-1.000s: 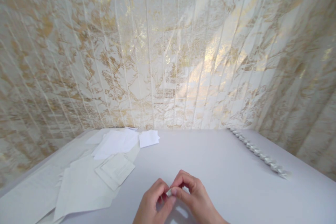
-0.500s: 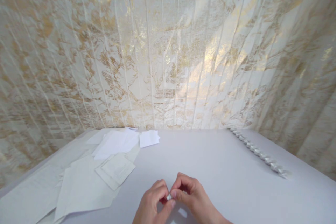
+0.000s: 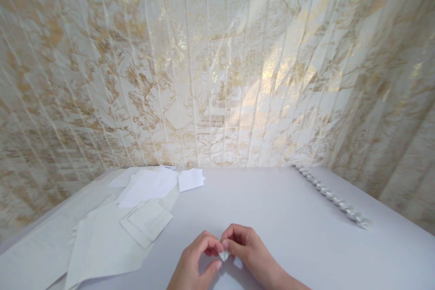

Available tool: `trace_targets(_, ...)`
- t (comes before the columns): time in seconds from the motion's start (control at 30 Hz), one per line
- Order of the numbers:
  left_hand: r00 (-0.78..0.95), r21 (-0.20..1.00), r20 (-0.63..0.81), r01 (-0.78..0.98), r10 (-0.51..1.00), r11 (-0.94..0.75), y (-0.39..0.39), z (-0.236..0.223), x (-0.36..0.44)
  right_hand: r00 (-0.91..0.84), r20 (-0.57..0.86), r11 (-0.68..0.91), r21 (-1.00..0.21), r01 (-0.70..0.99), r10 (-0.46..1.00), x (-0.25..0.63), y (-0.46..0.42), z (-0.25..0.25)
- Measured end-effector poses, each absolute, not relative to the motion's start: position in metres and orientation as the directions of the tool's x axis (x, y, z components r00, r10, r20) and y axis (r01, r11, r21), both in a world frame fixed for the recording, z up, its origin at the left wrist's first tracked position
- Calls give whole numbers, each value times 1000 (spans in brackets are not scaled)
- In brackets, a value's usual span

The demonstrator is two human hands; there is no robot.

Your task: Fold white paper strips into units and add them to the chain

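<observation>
Low in the middle of the head view, a small folded piece of paper (image 3: 224, 256) points downward between my two hands, just over the table. My right hand (image 3: 249, 250) pinches it from the right with thumb and forefinger. On the other side, my left hand (image 3: 199, 258) has its curled fingertips on the paper's left edge. The left thumb sits lower, a little apart from those fingers. Its tip is close to the paper, and whether it touches I cannot tell.
Loose paper sheets (image 3: 105, 244) spread over the left of the white table (image 3: 272, 204), with smaller pieces (image 3: 149, 219) on top. A small white paper stack (image 3: 190, 180) lies at the back. A long silvery folded chain (image 3: 335, 199) runs along the right. Patterned curtain (image 3: 217, 77) hangs behind.
My left thumb has drawn down and away from its fingers, so more of the folded paper shows. The right hand keeps its pinch, and the view has shifted slightly.
</observation>
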State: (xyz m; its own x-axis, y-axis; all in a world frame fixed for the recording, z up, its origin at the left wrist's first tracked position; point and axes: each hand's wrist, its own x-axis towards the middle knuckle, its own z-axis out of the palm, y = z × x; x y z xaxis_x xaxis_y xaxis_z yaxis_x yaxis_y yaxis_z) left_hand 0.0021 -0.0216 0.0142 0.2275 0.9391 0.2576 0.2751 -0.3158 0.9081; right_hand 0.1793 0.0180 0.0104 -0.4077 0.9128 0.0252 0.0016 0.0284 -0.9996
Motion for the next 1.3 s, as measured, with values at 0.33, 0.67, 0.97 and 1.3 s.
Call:
trace_targets(0.33, 95, 946, 207, 234, 974, -224, -16, 14, -6, -404, 299, 385, -910, 151, 865, 183, 7, 22)
trace_targets(0.67, 50, 963, 207, 163, 977, -213, -21, 15, 0, -389, 309, 400, -899, 178, 868, 182, 5, 24)
trace_targets(0.97, 84, 969, 208, 116, 975, -217, -23, 14, 2, -372, 290, 380, -904, 196, 882, 179, 3, 23)
trace_targets(1.3, 23, 984, 168, 56, 986, -169, -26, 21, 2, -413, 301, 341, -940, 24, 860, 174, -1, 25)
